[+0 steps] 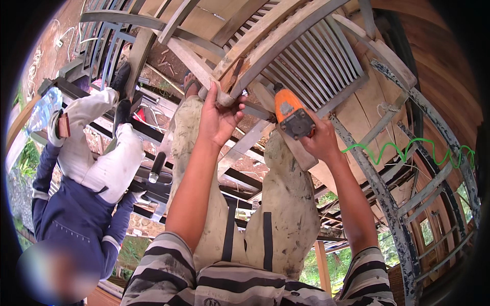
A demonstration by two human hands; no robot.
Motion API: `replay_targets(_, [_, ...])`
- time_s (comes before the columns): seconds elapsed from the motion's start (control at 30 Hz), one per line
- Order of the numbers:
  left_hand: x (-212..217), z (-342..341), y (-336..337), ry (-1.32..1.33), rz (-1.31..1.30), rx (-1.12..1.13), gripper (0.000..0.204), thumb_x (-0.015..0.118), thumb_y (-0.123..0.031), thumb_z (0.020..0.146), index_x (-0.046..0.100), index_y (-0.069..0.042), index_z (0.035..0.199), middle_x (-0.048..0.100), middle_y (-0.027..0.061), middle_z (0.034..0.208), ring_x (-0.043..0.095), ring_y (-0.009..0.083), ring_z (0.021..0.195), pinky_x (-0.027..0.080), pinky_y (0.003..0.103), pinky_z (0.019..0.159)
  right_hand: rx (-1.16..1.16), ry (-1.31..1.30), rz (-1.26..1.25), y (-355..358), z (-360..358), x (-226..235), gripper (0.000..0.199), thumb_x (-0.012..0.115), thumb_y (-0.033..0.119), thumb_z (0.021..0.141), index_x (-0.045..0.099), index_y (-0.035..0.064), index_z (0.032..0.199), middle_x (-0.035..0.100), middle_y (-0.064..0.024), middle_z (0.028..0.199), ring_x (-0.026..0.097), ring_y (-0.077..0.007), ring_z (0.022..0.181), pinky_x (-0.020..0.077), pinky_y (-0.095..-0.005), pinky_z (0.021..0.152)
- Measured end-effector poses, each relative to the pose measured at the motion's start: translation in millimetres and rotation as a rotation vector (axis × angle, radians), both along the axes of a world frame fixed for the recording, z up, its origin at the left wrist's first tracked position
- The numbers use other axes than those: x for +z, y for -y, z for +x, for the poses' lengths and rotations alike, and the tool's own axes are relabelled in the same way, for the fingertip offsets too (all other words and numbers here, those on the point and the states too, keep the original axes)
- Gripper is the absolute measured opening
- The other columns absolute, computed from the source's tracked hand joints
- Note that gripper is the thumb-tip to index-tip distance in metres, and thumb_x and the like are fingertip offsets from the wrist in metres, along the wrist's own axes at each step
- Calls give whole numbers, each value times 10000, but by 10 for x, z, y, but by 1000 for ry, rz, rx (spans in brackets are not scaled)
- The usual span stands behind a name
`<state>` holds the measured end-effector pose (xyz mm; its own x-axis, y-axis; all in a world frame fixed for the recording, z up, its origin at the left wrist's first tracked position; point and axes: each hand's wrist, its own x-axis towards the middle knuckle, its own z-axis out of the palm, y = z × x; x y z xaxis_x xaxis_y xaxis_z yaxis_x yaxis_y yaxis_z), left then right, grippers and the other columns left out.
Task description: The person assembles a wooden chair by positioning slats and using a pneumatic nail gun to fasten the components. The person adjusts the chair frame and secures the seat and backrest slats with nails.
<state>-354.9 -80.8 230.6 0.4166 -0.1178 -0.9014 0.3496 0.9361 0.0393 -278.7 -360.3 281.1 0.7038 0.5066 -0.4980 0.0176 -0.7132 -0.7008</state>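
Note:
My left hand (220,120) grips the rounded end of a wooden chair armrest (191,61), its thumb along the near side and its fingers curled around the far side. That armrest belongs to a weathered slatted wooden chair (286,48) lying tipped in front of me. A brown, split-looking patch shows on the chair's rail near my left hand. In my right hand (322,137) is an orange and black air nail gun (290,108), its dark nose pointing away from me toward the chair, apart from the armrest end. The nail gun's handle is mostly hidden by my fingers.
A green coiled air hose (403,150) runs off to the right past a chair frame with peeling paint (388,204). On the left sits a co-worker in a dark blue top (76,209), holding a small reddish block (63,125). A plastic bottle (45,109) lies near that person.

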Motion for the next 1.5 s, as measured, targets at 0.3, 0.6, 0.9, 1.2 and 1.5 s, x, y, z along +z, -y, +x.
replay_targets(0.3, [-30,-331,111,-93,931,-462,587,477,-487,1087,689,29,906,706,128,776,699,173,665,578,269,646,-26,113,122,-542,-88,-276,332,750,147,733,613,58,1021,640,-180,667,662,-416,671,504,-480,587])
replay_targets(0.6, [68,-116,11,-16,106,-14,600,590,-579,1004,620,6,1136,691,140,926,703,196,766,607,287,655,34,-6,-37,-560,67,122,397,765,115,737,613,42,1096,654,-184,704,667,-422,681,509,-468,618])
replay_targets(0.9, [74,11,-16,-71,-154,88,414,747,-418,935,619,-72,1123,696,103,879,696,157,709,586,255,589,187,-171,-424,-949,842,1454,369,768,176,838,629,15,1139,724,-198,933,698,-415,914,531,-454,810])
replay_targets(1.2, [106,-121,-6,129,-251,208,303,734,-271,979,645,-51,1168,696,52,1064,692,138,975,590,265,843,459,-507,-882,-3167,1612,1349,351,717,334,952,618,7,873,569,-28,572,586,-120,475,477,-286,460])
replay_targets(1.5, [15,-154,-185,47,-343,224,316,674,-204,992,641,73,1141,694,135,1048,719,187,913,619,267,856,518,-648,-1028,-3689,1629,823,386,706,385,959,610,24,861,603,-40,604,592,-131,459,516,-306,432])
